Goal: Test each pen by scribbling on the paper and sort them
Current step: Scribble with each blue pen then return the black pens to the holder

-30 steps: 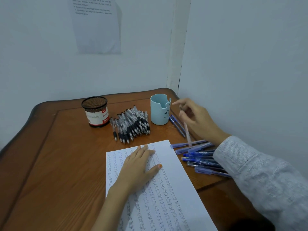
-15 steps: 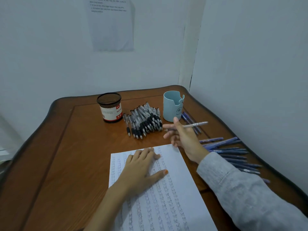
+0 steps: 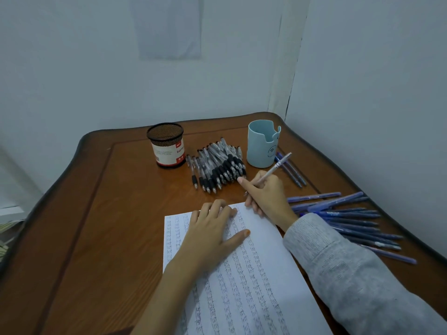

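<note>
My right hand [image 3: 267,197] grips a pale pen [image 3: 278,165] in a writing hold, its tip down near the top right corner of the paper [image 3: 261,274]. The sheet is covered with rows of scribbles. My left hand [image 3: 212,235] lies flat on the upper part of the sheet, fingers straight. A pile of black-grip pens [image 3: 217,165] lies behind the paper. Several blue pens [image 3: 350,218] are spread out to the right, and two more blue pens [image 3: 292,172] lie beside the light blue cup [image 3: 262,143].
A black mesh pen holder [image 3: 167,146] with a red and white label stands left of the black-grip pens. The wooden table [image 3: 96,213] sits in a corner, with walls close behind and on the right. A paper sheet [image 3: 167,27] hangs on the back wall.
My right hand lifted a pen from near the blue cup, swung it toward the paper and turned it into a writing hold. My left hand stayed on the sheet.
</note>
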Motion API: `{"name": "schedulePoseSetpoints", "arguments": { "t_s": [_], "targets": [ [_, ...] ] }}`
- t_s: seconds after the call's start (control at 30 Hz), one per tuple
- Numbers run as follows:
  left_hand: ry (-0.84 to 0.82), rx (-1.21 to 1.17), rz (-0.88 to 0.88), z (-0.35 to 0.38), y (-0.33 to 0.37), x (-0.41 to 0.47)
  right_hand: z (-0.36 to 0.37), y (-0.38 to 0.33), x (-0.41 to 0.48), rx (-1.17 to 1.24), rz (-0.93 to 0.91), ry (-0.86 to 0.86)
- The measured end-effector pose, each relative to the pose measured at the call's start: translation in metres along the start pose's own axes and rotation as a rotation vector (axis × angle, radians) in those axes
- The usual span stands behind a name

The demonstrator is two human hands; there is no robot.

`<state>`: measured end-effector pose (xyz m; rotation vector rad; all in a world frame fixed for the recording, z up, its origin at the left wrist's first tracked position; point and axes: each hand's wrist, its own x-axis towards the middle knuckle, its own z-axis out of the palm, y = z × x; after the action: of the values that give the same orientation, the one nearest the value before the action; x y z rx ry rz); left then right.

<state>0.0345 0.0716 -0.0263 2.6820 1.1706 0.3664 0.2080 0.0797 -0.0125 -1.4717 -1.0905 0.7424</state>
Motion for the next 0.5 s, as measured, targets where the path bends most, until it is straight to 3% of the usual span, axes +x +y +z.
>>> {"name": "schedulePoseSetpoints", "arguments": {
  "t_s": [0.27, 0.5],
  "targets": [
    [-0.012, 0.016, -0.003, 0.002, 0.001, 0.002, 0.003, 0.012, 0.009, -0.156, -0.123, 0.03],
    [0.0, 0.028, -0.011, 0.004, 0.001, 0.002, 0.006, 0.016, 0.009, -0.127, -0.153, 0.017]
  ]
}}
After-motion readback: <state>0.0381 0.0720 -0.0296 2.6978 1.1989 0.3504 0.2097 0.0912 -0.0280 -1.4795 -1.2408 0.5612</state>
